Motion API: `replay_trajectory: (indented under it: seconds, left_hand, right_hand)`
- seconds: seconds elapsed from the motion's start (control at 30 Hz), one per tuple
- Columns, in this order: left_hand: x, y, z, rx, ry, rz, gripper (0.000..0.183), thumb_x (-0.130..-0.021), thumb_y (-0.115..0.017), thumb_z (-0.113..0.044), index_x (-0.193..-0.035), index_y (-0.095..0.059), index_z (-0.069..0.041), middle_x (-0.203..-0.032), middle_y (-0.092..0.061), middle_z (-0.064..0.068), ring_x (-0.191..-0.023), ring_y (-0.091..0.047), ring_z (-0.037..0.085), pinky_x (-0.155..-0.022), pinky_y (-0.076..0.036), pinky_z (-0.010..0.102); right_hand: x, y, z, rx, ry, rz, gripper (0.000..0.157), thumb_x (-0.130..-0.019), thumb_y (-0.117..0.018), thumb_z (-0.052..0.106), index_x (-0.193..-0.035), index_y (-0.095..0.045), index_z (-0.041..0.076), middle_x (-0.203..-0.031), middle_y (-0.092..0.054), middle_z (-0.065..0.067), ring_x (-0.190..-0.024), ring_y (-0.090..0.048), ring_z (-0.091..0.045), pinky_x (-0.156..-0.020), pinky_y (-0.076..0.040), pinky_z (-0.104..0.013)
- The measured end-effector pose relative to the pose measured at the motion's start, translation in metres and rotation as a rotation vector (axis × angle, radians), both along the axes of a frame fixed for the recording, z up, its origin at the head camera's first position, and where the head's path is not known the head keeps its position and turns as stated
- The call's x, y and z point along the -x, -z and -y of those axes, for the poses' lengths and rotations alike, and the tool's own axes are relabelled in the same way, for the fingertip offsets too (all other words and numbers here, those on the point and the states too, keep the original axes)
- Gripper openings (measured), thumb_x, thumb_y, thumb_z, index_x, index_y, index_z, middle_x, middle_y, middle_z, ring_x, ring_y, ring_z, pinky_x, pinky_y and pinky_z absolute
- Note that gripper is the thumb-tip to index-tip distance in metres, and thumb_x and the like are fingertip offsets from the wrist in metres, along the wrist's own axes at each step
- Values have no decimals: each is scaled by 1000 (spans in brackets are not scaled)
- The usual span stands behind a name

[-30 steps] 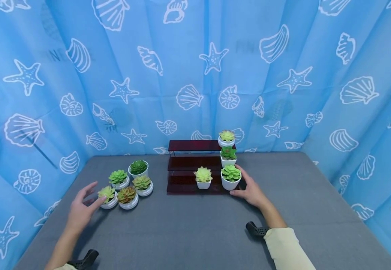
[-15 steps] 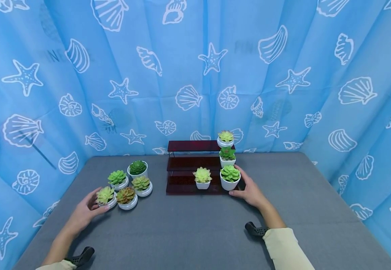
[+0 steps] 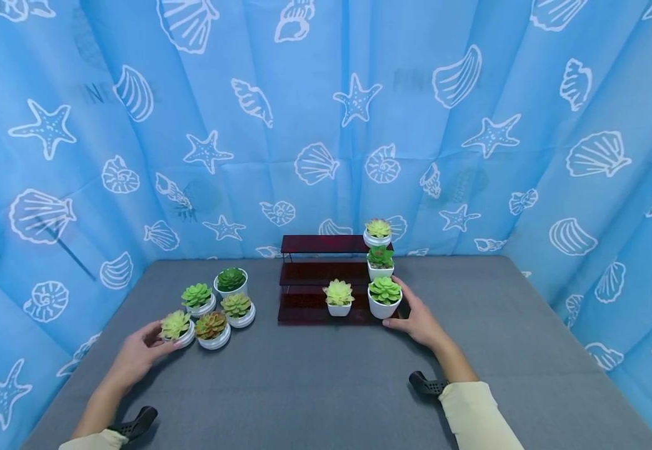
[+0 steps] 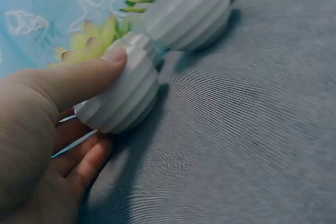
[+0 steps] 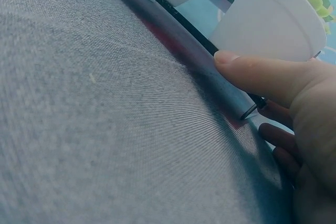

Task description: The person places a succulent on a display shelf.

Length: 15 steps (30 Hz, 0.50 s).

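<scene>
In the head view my left hand (image 3: 137,356) holds a pale-green potted succulent (image 3: 175,326) at the left end of the plant group. The left wrist view shows its thumb on the ribbed white pot (image 4: 126,93), with fingers around the far side. My right hand (image 3: 418,319) is around the right side of a green potted succulent (image 3: 384,297) on the bottom step of a dark red tiered shelf (image 3: 305,306). From the right wrist, the thumb lies across the base of the smooth white pot (image 5: 268,22) at the shelf edge; the index finger is mostly hidden.
A small square-potted succulent (image 3: 339,297) shares the bottom step. Another succulent (image 3: 381,259) stands on the middle step, and one (image 3: 378,231) on top. Beside the left hand sit a reddish succulent (image 3: 212,329) and several others. Behind the grey table (image 3: 303,387) hangs a blue shell-print curtain (image 3: 314,125).
My left hand has come down around the pale-green succulent's pot and taken hold of it. The right hand stays at the shelf's right end.
</scene>
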<state>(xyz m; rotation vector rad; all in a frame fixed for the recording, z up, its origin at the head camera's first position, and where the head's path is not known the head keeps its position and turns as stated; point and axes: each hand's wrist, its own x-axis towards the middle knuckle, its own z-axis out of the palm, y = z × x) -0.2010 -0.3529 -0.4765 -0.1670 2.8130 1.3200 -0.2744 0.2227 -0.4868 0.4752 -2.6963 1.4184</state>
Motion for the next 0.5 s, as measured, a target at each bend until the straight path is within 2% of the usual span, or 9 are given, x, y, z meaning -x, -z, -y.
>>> replay_trajectory:
  seconds: [0.2,0.33,0.37,0.5]
  left_hand:
    - [-2,-2,7,-23,-55,41,95,-88,-69,-47,-147,-25,12,-140,-37,37,-124,-43,47,-94,-45,54]
    - [-6,-5,9,-44,-92,27,93,-89,-69,-47,-148,-25,11,-141,-36,35,-125,-41,45,-94,-45,51]
    - [-7,-6,8,-51,-103,15,92,-89,-68,-46,-148,-26,10,-142,-36,34,-125,-41,45,-93,-46,49]
    - [-11,-15,3,-97,-141,-57,87,-90,-68,-43,-149,-29,7,-142,-37,28,-122,-42,36,-81,-47,24]
  right_hand:
    - [-1,0,-1,9,-9,-20,98,-77,-85,17,-154,-25,14,-154,-30,-19,-139,-28,-40,-108,-23,-63]
    - [0,1,0,11,-7,-21,98,-76,-85,16,-154,-25,15,-154,-31,-19,-139,-28,-40,-108,-23,-63]
    - [0,1,0,10,-6,-20,98,-76,-85,16,-154,-25,15,-154,-31,-19,-139,-28,-40,-108,-23,-63]
    - [0,2,0,1,5,-11,98,-77,-84,17,-154,-25,16,-154,-30,-19,-139,-28,-40,-108,-22,-64]
